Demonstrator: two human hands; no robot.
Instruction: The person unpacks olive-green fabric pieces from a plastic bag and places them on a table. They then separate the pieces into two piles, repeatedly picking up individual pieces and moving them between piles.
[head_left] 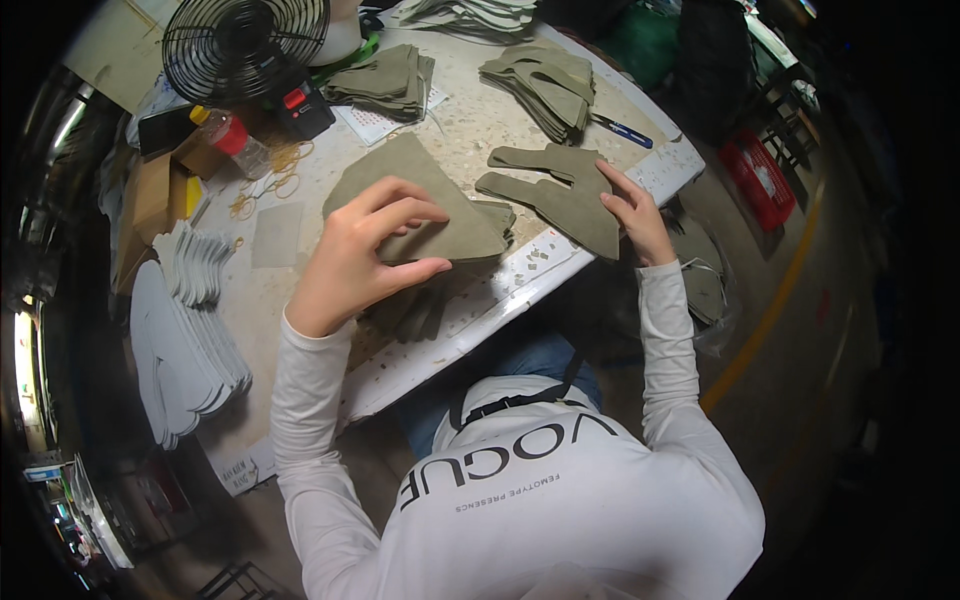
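Note:
My left hand (370, 240) hovers over a pile of flat olive-green sheet pieces (405, 165), thumb and curved fingers apart. Its fingertips are close to the top sheet; whether they touch it I cannot tell. To the right, my right hand (638, 212) grips the right edge of a forked olive-green cut piece (588, 215), thumb on top and the other fingers partly hidden. Two long prongs of that piece point left across the table. Under the left pile, more dark olive pieces (415, 315) show near the table's front edge.
Stacks of olive pieces (385, 85) and curved olive pieces (545, 85) lie at the back. A blue pen-like tool (622, 130) is beside them. At left are pale grey stacked pieces (185, 350), a bottle (235, 140), rubber bands (285, 165) and a fan (245, 45). A red crate (757, 180) stands right.

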